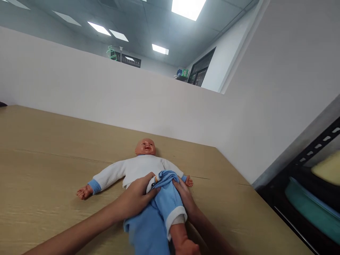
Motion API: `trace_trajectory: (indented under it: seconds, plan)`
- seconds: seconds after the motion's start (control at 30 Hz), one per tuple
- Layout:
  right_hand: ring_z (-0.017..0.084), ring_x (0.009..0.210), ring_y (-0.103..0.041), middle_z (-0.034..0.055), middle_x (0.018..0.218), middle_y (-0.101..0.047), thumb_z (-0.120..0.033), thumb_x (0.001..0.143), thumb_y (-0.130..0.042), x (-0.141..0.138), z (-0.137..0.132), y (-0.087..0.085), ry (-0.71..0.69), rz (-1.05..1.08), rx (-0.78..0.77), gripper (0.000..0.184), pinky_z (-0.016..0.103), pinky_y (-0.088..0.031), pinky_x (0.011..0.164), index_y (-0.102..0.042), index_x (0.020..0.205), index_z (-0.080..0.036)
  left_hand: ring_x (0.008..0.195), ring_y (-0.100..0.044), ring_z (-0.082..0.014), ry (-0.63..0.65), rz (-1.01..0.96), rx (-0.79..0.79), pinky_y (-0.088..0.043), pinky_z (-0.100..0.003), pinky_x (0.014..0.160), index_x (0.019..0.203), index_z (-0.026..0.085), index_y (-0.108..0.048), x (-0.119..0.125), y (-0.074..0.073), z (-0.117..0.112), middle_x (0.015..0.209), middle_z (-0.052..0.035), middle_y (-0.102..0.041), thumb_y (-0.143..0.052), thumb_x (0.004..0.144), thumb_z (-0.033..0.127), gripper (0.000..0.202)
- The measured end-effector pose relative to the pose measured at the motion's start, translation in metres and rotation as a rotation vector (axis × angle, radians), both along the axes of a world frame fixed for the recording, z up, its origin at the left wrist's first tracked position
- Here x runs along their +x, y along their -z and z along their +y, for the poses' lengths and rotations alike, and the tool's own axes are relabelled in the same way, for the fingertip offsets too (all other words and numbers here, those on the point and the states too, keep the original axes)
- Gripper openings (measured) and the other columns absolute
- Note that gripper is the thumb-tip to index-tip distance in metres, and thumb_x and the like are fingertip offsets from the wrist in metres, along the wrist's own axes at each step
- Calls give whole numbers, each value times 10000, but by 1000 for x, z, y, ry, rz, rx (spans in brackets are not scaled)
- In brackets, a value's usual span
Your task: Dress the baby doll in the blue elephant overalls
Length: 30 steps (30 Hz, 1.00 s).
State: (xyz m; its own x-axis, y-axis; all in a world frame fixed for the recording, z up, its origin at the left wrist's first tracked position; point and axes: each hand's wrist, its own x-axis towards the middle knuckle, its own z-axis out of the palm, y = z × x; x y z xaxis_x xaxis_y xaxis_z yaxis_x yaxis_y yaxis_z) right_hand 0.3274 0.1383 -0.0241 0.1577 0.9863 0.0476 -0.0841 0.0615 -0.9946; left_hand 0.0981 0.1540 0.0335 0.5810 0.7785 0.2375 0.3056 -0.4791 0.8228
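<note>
Left hand (140,194): we grip the bunched blue trousers (168,198).
Right hand (188,200): we grip their right side.
Doll (145,167): face-up on our table (53,159), head far.

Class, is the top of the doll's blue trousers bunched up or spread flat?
Bunched up: the blue trousers show crumpled folds at the top, between the left hand and right hand.

The bunched trousers (168,198) hide some fingers of my right hand (186,198); the print beside my left hand (139,193) is partly covered. The bottom edge cuts the doll's foot (186,245); the right edge cuts a teal tub (309,205). A dark thing (2,104), cut at left, and far packets (183,73) I can't identify.
</note>
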Motion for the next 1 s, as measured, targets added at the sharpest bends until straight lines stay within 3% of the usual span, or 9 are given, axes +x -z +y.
trace_trajectory:
  seconds: [0.17, 0.27, 0.37, 0.43, 0.57, 0.67, 0.8, 0.9, 1.0]
  plan:
    - [323, 1215, -632, 60, 1215, -754, -430, 741, -772, 7, 1, -3, -187, 152, -43, 460, 445, -418, 1146, -752, 1161, -243, 1057, -663, -318, -9, 163, -36, -438, -376, 902, 1148, 240, -621, -7, -17, -2, 1152, -57, -741, -600, 961, 617, 421]
    - [300, 1058, -667, 63, 1103, -751, -462, 774, -758, 15, -6, -3, -399, 212, -33, 460, 407, -484, 1009, -740, 1173, -233, 1002, -670, -340, -14, 324, -15, -434, -393, 847, 1128, 219, -648, -17, -34, -1, 1089, -88, -742, -583, 942, 696, 516]
    - [288, 1129, -639, 73, 1184, -726, -541, 876, -728, 21, -8, -5, -466, 49, -24, 454, 388, -454, 1044, -737, 1200, -224, 1005, -669, -373, -67, 456, 66, -441, -406, 834, 1108, 189, -683, -34, -44, 4, 1077, -135, -738, -607, 909, 718, 571]
    - [278, 1167, -610, 68, 1186, -713, -564, 921, -705, 22, -5, -9, -449, -116, -11, 418, 378, -429, 1069, -748, 1163, -226, 1006, -681, -369, -45, 490, 14, -472, -391, 830, 1138, 189, -709, -49, -45, 7, 1102, -132, -745, -680, 854, 704, 588]
    - [204, 932, -556, 5, 927, -616, -561, 904, -748, 21, 4, -20, -420, -238, 61, 329, 297, -455, 882, -704, 973, -243, 1123, -693, -354, 57, 469, -192, -528, -362, 922, 1337, 252, -693, -77, -41, 8, 1264, -84, -748, -751, 790, 637, 672]
    - [165, 835, -515, -24, 897, -577, -557, 918, -740, 14, 12, -28, -404, -187, 116, 339, 265, -439, 786, -613, 1037, -267, 1266, -646, -373, -76, 446, -214, -494, -397, 1063, 1481, 253, -609, -87, -33, 6, 1415, -94, -694, -661, 841, 664, 763]
    - [147, 624, -437, -48, 796, -582, -704, 910, -645, -1, 34, -26, -252, -244, 116, 485, 259, -346, 588, -532, 1127, -286, 1256, -658, -367, -270, 325, -232, -523, -396, 1045, 1486, 278, -597, -81, -21, 10, 1410, -70, -700, -566, 870, 736, 768]
    - [170, 633, -454, -47, 751, -570, -770, 865, -632, -10, 54, -14, -123, -322, 134, 564, 281, -373, 607, -560, 1118, -271, 1296, -626, -370, -303, 195, -211, -526, -382, 1047, 1395, 247, -655, -75, -10, 20, 1376, -79, -713, -543, 867, 786, 763]
    - [214, 807, -573, -4, 851, -626, -768, 844, -656, -14, 65, -2, -120, -343, 143, 563, 325, -464, 769, -615, 1037, -241, 1330, -591, -398, -367, 119, -195, -500, -408, 1093, 1345, 215, -678, -79, 3, 30, 1360, -110, -713, -634, 822, 770, 764]
